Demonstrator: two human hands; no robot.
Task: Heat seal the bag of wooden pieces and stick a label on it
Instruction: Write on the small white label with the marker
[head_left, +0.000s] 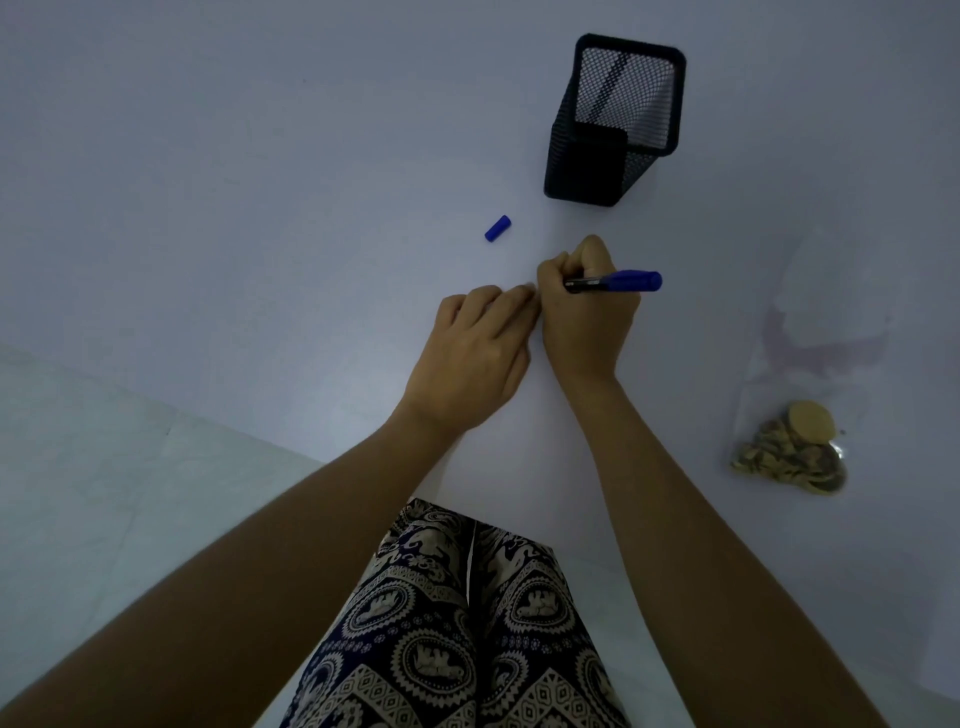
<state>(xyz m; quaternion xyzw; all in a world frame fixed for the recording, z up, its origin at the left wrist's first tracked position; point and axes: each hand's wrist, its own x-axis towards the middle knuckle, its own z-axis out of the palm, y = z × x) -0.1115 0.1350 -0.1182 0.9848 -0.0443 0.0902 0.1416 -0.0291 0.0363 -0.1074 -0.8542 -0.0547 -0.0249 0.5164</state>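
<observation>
Nearest the camera, a person's patterned trousers filled the bottom of the frame, both bare forearms reaching out over a pale, matte table. To the near left, past the table's edge, lay a light tiled floor; the room was dim, and no sealer could be seen.

Further out, at centre, the left hand lay palm down, fingers together and pressed to the surface, apparently steadying something small beneath the fingertips. What it pinned was hidden; a label is the likely guess. Touching it on the right, the right hand was curled around a blue marker, its tip lowered behind the knuckles and its rear end pointing right. The step in hand appeared to be writing the label.

At near right, well apart from both hands, the clear bag of wooden pieces rested flat, the pieces heaped at its near end. Whether its mouth was sealed could not be told.

Beyond the hands lay the marker's blue cap, off and alone, and farther right a black mesh pen holder stood upright.

The next move would likely call for capping the marker, lifting the label cleanly and carrying it right to the bag.
</observation>
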